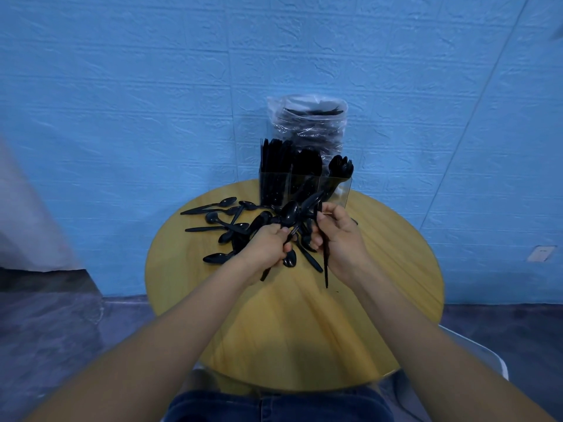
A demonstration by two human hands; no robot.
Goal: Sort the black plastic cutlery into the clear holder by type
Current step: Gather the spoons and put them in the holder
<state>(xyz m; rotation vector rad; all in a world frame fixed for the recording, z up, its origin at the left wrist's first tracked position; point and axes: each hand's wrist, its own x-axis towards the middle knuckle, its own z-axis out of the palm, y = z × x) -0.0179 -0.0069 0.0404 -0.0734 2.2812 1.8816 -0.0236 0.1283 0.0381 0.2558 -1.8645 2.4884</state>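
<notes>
Head view: I see my left hand (269, 243) curled round the handles of a few black spoons (291, 213), bowls raised toward the holder (304, 185). My right hand (339, 236) grips a thin black piece (326, 263) that hangs handle-down past the wrist; I cannot tell its type. The holder stands at the far edge of the round table (380, 269), its left and middle compartments packed with cutlery and its right one holding only a few pieces. A loose pile (225, 226) of spoons lies on the table left of the hands, partly hidden by them. Just behind the holder stands a clear bag (307, 123) of black cutlery, against the blue wall (152, 102).
</notes>
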